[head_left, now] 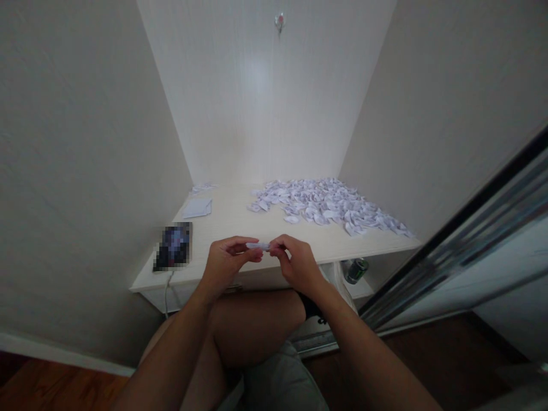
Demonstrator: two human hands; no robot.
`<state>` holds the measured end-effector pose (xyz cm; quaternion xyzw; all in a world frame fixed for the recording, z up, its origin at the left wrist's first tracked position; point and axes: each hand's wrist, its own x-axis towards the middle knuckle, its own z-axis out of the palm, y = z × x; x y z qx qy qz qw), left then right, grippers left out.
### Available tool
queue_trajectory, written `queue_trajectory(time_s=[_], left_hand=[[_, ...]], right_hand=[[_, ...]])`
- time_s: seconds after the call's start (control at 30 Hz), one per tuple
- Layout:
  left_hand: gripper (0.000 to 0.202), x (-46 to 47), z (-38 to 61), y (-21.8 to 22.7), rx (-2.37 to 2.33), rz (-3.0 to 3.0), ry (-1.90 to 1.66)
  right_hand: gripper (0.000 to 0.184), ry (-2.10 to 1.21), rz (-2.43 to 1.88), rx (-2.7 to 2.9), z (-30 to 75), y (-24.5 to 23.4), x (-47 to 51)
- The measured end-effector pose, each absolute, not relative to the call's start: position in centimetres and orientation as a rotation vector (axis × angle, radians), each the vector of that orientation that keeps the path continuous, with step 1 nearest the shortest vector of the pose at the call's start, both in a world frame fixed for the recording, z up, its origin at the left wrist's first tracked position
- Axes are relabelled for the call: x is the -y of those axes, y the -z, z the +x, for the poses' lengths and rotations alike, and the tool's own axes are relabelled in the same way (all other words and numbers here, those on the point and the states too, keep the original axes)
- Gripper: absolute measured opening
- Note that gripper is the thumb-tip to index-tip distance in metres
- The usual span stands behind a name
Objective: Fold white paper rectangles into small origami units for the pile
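Note:
A small folded piece of white paper (258,246) is held between my two hands, just above the front edge of the pale desk (231,220). My left hand (229,257) pinches its left end between thumb and fingers. At the right end, my right hand (295,260) grips it with thumb and bent fingers. A wide heap of folded white papers (321,200) covers the back right of the desk. Flat white sheets (197,208) lie stacked at the left.
A pixelated device (173,246) rests at the desk's left edge, with a cable (167,294) hanging down. Below the desk, a dark can (357,270) stands on a shelf at the right. More white papers (203,187) lie in the back left corner. Walls enclose three sides.

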<state>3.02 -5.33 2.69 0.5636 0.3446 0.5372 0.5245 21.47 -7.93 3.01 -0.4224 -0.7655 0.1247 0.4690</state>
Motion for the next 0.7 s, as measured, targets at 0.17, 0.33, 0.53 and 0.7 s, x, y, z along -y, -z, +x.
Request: queue_trajectory(time_s=[0.17,0.33,0.53,0.7], left_hand=[[0.032,5.2,2.6,-2.5,-0.87,1.416,-1.219],[0.028,5.0,3.1,-2.1,-0.93,1.45,-1.195],[0.038,4.8,3.9,-0.8,-0.986,1.466,-1.176],[0.043,4.2,3.7,0.2,-1.093,1.558,-1.179]], right_hand=[[0.013,-0.397,-1.095,1.867,21.9,-3.0,8.1],[0.01,-0.478,-1.137,1.823,22.1,-2.5,8.3],[0.009,-0.559,-1.208,1.792,22.9,-1.2,8.3],[0.011,-0.295,-1.483,1.719,26.4,-0.8,5.4]])
